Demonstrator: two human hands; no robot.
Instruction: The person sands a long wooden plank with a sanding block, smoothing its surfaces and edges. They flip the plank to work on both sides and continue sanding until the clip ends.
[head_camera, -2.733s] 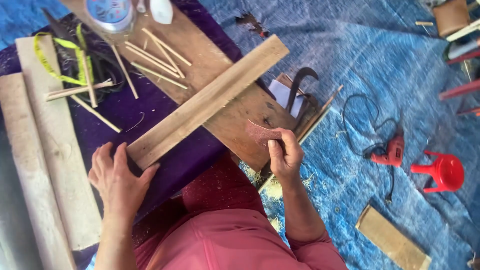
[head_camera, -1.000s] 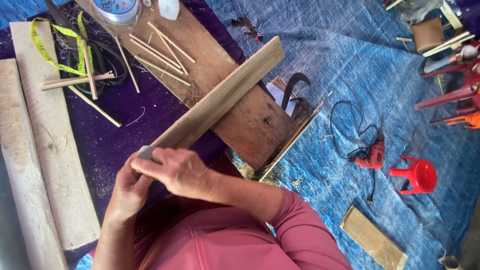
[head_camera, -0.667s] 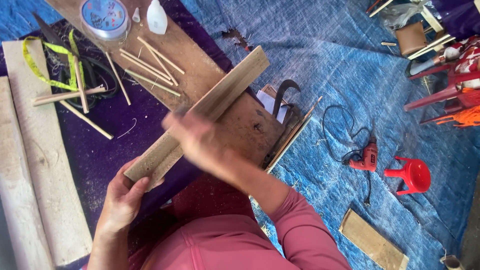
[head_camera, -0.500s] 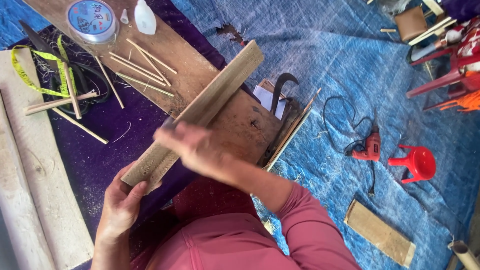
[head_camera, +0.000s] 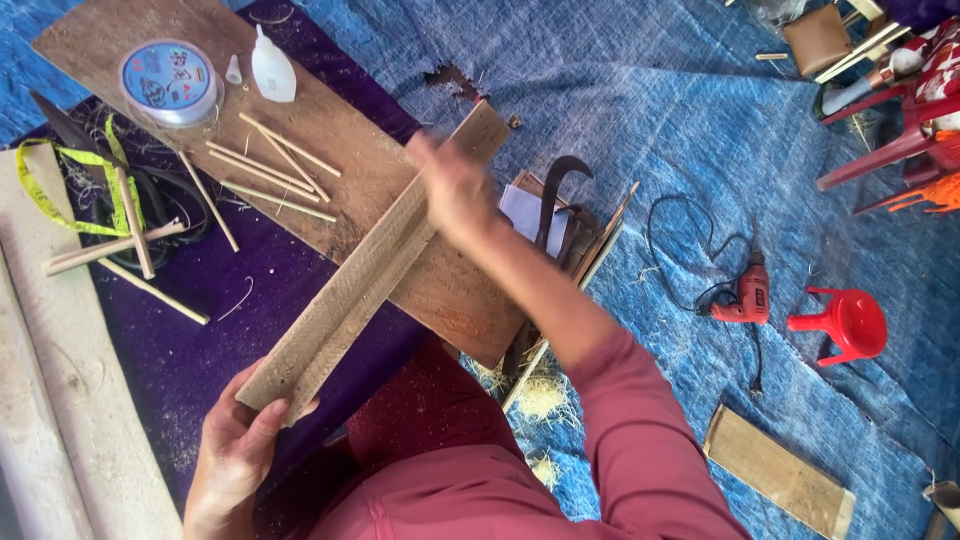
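- A long, narrow plank of pale rough wood (head_camera: 370, 270) lies slantwise across a broad brown wooden board (head_camera: 330, 150), its near end low at the left and its far end up toward the middle of the view.
- The left hand (head_camera: 240, 445) grips the plank's near end, thumb over the top face and fingers wrapped beneath it.
- The right hand (head_camera: 455, 190) rests on the plank's upper stretch near the far end; it is blurred, so whether it holds anything against the wood cannot be told.
- The plank spans the whole gap between the two hands, which are well apart.
- Thin pale wooden sticks (head_camera: 270, 165) lie scattered on the board beside the plank, with a round clear spool of line (head_camera: 170, 80) and a small white glue bottle (head_camera: 270, 70) at the board's far end.
- A yellow measuring tape (head_camera: 55, 190) curls over a purple cloth (head_camera: 200, 330) at the left.
- On the blue tarpaulin (head_camera: 680, 120) to the right lie a red electric drill (head_camera: 745, 295) and a small red plastic stool (head_camera: 845, 322).
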